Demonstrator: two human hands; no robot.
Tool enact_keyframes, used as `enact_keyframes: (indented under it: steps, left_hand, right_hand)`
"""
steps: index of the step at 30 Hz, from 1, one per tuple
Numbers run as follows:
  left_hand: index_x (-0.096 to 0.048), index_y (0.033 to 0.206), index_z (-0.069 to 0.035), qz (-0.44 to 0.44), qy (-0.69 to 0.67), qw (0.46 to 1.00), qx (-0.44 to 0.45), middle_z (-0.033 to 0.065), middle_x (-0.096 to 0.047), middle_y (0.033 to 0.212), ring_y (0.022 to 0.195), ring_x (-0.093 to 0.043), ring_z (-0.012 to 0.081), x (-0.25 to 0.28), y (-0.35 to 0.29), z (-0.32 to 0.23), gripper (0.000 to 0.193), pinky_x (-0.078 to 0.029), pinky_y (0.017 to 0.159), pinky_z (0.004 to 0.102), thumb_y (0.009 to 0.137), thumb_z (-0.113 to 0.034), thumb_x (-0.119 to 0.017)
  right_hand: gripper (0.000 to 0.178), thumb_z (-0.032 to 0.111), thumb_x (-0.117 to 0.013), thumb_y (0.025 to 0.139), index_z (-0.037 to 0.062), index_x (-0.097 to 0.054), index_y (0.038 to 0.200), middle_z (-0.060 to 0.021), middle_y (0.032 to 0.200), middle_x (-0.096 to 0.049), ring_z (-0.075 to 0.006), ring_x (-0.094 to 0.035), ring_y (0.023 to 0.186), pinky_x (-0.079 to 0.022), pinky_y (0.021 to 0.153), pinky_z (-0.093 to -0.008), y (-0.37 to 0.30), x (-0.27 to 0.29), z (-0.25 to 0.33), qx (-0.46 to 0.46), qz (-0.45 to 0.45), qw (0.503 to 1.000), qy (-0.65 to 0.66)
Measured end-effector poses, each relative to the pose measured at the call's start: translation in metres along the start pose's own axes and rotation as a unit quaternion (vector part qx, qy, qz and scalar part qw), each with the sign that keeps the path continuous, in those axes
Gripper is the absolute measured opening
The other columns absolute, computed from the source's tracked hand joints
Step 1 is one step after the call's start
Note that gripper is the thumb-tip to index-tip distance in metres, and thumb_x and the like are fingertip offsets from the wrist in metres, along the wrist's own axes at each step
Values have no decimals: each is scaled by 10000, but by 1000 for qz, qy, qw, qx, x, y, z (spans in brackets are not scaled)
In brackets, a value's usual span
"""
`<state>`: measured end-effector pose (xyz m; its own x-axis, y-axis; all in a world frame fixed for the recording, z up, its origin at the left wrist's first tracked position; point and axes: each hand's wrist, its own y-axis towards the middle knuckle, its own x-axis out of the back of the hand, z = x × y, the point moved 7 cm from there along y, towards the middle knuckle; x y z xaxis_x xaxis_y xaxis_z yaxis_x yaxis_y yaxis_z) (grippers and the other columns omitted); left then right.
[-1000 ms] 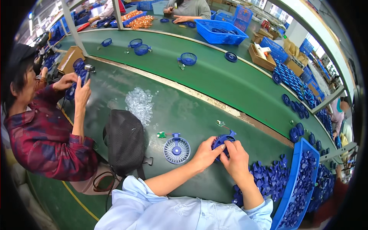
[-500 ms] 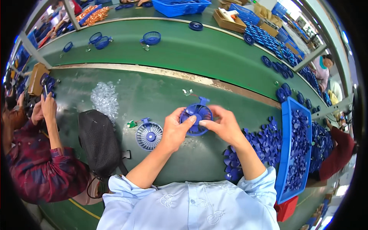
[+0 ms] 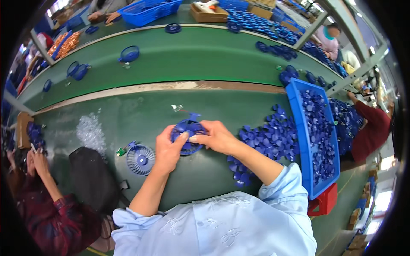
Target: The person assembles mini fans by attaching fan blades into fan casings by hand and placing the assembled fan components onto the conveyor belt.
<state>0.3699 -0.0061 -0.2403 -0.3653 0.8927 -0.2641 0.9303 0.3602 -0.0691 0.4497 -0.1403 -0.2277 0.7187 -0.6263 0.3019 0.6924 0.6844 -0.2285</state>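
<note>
My left hand point(image 3: 168, 149) grips the left side of a round blue fan housing point(image 3: 193, 149), its thumb pressed near the centre. From the other side my right hand point(image 3: 218, 137) closes on the same housing, with its thumb tip beside the left one. A blue fan blade point(image 3: 186, 126) lies inside the ring under my thumbs. Beyond the housing, a small circuit board point(image 3: 176, 108) hangs off it on a red wire and rests on the table. Left of my left wrist lies another blue fan housing point(image 3: 141, 160), grille showing, with a green circuit board point(image 3: 121, 151) beside it.
Loose blue fan blades point(image 3: 273, 132) lie piled right of my hands, beside a blue tray point(image 3: 294, 104) of more blades. Clear plastic bits point(image 3: 90, 132) and a black bag point(image 3: 94, 179) are at left. A green conveyor point(image 3: 192, 64) carries housings. Co-workers sit on both sides.
My view has turned, so the table things appear farther left. My right fingers, blurred before, are now steadier against the housing. Both hands still hold it.
</note>
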Motion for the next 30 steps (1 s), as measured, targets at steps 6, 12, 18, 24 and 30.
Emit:
enact_keyframes:
  steps: [6, 12, 18, 24, 30]
  left_hand:
    - [-603, 1133, 53, 17, 46, 999, 1, 77, -676, 925, 836, -613, 113, -9, 1, 5, 311, -506, 787, 262, 891, -123, -688]
    - [-553, 1243, -4, 13, 472, 853, -221, 172, -612, 1144, 1052, -577, 356, 9, -15, -79, 406, -467, 931, 421, 839, 8, -592]
    - [-651, 1061, -34, 51, 651, 748, -122, 128, -650, 992, 1002, -580, 340, 81, -17, -81, 307, -480, 842, 432, 757, 9, -635]
    - [-674, 982, -54, 40, 652, 750, -103, 111, -634, 892, 943, -602, 319, 88, -3, -54, 226, -495, 810, 423, 756, -52, -678]
    - [-617, 1002, 17, 29, 252, 967, 10, 80, -681, 984, 781, -641, 106, 47, 13, -32, 137, -505, 666, 276, 900, -72, -637]
  right_hand:
    - [287, 226, -761, 845, -18, -662, 958, -51, 736, -641, -101, -575, 570, -483, 480, -260, -4, -3, -10, -43, -5, 996, 83]
    - [313, 240, -706, 905, -37, -656, 1041, -85, 899, -675, -139, -647, 692, -572, 586, -274, 22, 111, -40, -62, -120, 975, 175]
    - [386, 92, -658, 698, 28, -668, 1078, -237, 981, -680, -426, -647, 945, -526, 842, -476, -51, 280, -61, -69, -341, 799, -491]
    - [381, 117, -734, 648, -14, -705, 1004, -237, 989, -696, -400, -663, 960, -531, 857, -442, -67, 301, -109, -166, -282, 808, -489]
    - [337, 50, -725, 684, 24, -679, 1017, -218, 1035, -588, -419, -617, 951, -523, 864, -448, -37, 261, -93, -53, -332, 828, -450]
